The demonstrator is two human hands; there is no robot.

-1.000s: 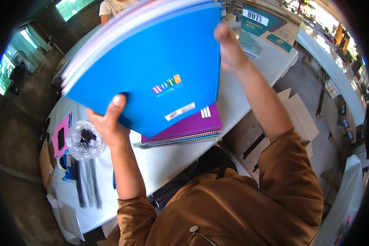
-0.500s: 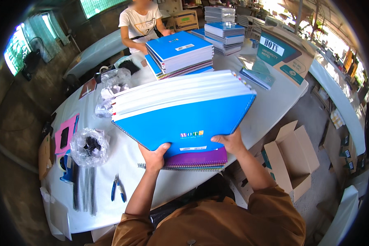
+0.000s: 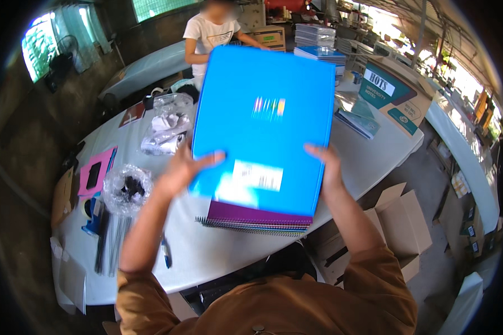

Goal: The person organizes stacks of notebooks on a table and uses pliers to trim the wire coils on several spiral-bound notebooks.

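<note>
A stack of blue-covered spiral notebooks (image 3: 265,134) is held up in front of me, its top cover facing me and a white label near its lower edge. My left hand (image 3: 184,168) grips its left side and my right hand (image 3: 328,167) its right side, both thumbs lying over the cover; the other fingers are hidden. Both hands are slightly blurred. Beneath its near edge, purple-covered spiral notebooks (image 3: 251,214) lie piled on the table, their wire coils toward me. The held notebooks hide the middle of the table.
Across the white-covered table (image 3: 229,259) stands a person (image 3: 215,36) in a white shirt. Printed carton (image 3: 399,92) and further notebook stacks (image 3: 321,54) are at the back right. Plastic-wrapped bundle (image 3: 129,188), loose wire coils (image 3: 110,240) and pliers (image 3: 165,251) lie left; an open box (image 3: 399,226) stands right.
The blue notebooks have tipped so their top cover faces me and their page edges no longer show. Both hands still hold the sides; the left has moved up and outward.
</note>
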